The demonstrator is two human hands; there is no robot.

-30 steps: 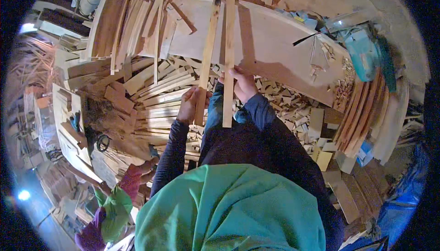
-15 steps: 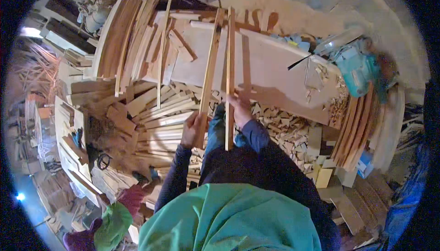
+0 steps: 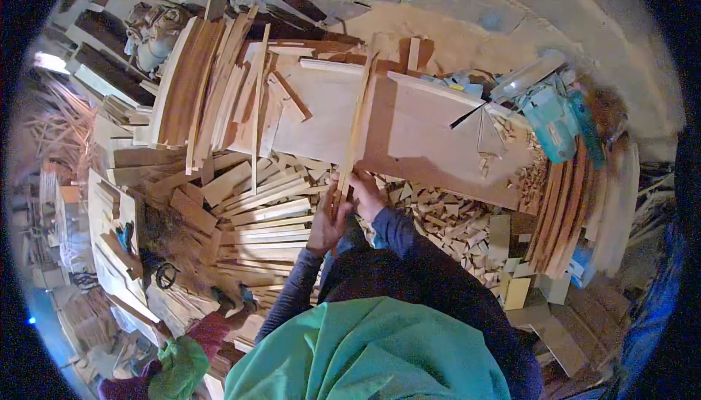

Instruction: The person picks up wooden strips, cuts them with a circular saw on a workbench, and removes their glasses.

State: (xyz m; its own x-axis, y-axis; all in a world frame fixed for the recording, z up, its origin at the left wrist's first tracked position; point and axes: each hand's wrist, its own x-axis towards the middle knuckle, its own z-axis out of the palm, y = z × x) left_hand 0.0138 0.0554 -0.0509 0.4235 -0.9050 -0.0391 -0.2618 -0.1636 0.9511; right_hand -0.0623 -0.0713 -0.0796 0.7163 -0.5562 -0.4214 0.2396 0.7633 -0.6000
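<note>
Long, narrow wooden strips (image 3: 358,119) lie side by side in my hands, pointing away from me over the work board (image 3: 445,133). They overlap so closely that I cannot make out each one's edges. My left hand (image 3: 326,225) is closed round their near end from the left. From the right, my right hand (image 3: 367,195) grips the same end, close against the left hand. Another thin strip (image 3: 260,108) lies across the left part of the board, beside a short wood block (image 3: 290,97).
A teal power saw (image 3: 549,119) stands at the board's right end. Stacked planks (image 3: 179,82) lie at the left, more planks (image 3: 566,203) at the right. Offcuts (image 3: 445,228) are heaped below the board. Another person's green garment (image 3: 180,363) shows at lower left.
My hands have come together, bringing the two strips that were held apart side by side. The view has shifted slightly, showing more floor beyond the board.
</note>
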